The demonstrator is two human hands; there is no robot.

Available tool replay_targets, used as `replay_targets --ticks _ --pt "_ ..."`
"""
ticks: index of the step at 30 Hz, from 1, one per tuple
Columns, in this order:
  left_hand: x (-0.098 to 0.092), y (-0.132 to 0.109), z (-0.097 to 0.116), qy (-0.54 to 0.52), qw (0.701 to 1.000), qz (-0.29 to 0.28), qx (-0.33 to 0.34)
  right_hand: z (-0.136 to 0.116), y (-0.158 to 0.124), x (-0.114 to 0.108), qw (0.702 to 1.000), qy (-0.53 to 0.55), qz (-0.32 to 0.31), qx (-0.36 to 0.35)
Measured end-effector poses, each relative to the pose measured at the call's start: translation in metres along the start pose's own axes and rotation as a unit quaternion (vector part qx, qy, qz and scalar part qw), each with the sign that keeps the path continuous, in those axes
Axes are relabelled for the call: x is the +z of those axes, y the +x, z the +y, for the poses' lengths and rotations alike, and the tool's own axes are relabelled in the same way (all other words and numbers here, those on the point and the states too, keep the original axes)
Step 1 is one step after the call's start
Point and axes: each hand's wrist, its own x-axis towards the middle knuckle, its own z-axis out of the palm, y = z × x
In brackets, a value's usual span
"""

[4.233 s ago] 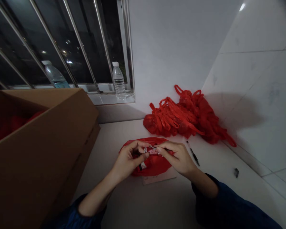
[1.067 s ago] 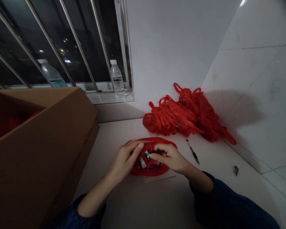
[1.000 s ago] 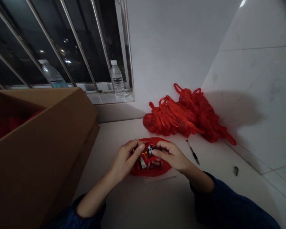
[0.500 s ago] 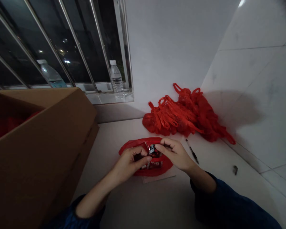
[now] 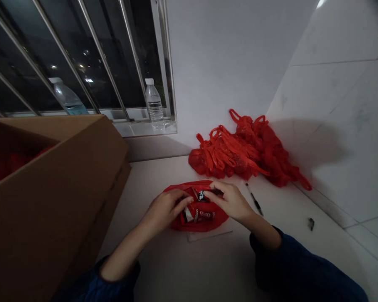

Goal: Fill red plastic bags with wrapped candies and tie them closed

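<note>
On the white table lies an opened red plastic bag (image 5: 204, 227) with several snack packets in it. My left hand (image 5: 166, 208) is over the bag's left side, thumb and fingers curled towards each other; a small yellowish bit shows at the tips, too little to name. My right hand (image 5: 231, 202) is at the bag's upper right, thumb and fingers closed on the edge of a small dark packet (image 5: 201, 196) with white print. Below it lies a dark red packet (image 5: 205, 214) with pale lettering, beside a white and red packet (image 5: 188, 215).
A large cardboard box (image 5: 91, 176) with red plastic inside stands at left. Knotted red bags (image 5: 239, 147) are piled against the wall. A pen (image 5: 254, 199) and a small dark object (image 5: 311, 224) lie at right. Water bottles (image 5: 154, 105) stand by the barred window.
My left hand has moved slightly up and left, off the small dark packet, uncovering packets in the bag. My right hand has shifted slightly left, and the dark packet sits a little lower in the bag.
</note>
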Motion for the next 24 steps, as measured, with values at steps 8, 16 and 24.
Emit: replay_targets --ticks 8,16,24 --pt "-0.007 -0.001 -0.017 0.225 0.965 -0.051 -0.123 0.012 0.003 0.014 0.938 -0.335 -0.063 0.062" --pt "0.015 0.002 -0.029 0.139 0.984 -0.073 -0.083 0.008 -0.001 0.039 0.983 -0.140 -0.106 0.049" --pt "0.025 0.008 -0.024 -0.129 0.991 -0.029 0.025 0.021 0.002 0.037 0.984 -0.128 -0.117 0.046"
